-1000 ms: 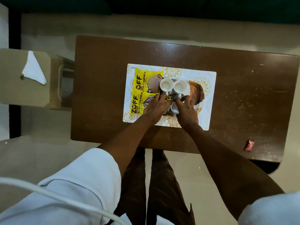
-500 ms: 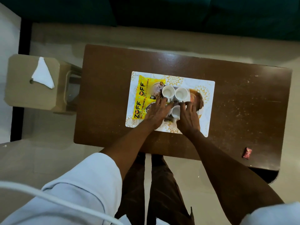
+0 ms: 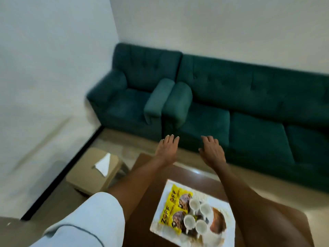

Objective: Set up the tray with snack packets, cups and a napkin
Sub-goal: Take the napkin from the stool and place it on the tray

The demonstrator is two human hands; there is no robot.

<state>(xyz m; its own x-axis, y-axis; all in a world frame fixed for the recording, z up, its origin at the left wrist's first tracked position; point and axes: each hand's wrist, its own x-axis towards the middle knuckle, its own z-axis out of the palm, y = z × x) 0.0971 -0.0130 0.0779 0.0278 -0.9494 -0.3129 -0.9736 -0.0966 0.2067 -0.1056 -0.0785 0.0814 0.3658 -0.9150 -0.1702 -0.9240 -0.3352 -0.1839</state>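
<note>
The white patterned tray (image 3: 163, 202) lies on the brown table (image 3: 147, 175). On it are yellow snack packets (image 3: 172, 207), a brown packet (image 3: 218, 223) and several white cups (image 3: 194, 205) standing close together. A white folded napkin (image 3: 103, 164) rests on the beige stool (image 3: 85, 177) to the left of the table. My left hand (image 3: 167, 148) and my right hand (image 3: 211, 151) are raised above the table's far edge, palms down, fingers apart, holding nothing.
A dark green armchair (image 3: 131, 97) and a matching sofa (image 3: 249, 107) stand against the white wall beyond the table. A black skirting strip runs along the left wall.
Both hands have left the cups and lifted forward off the tray. The camera has tilted up, so the sofa and wall now fill the view.
</note>
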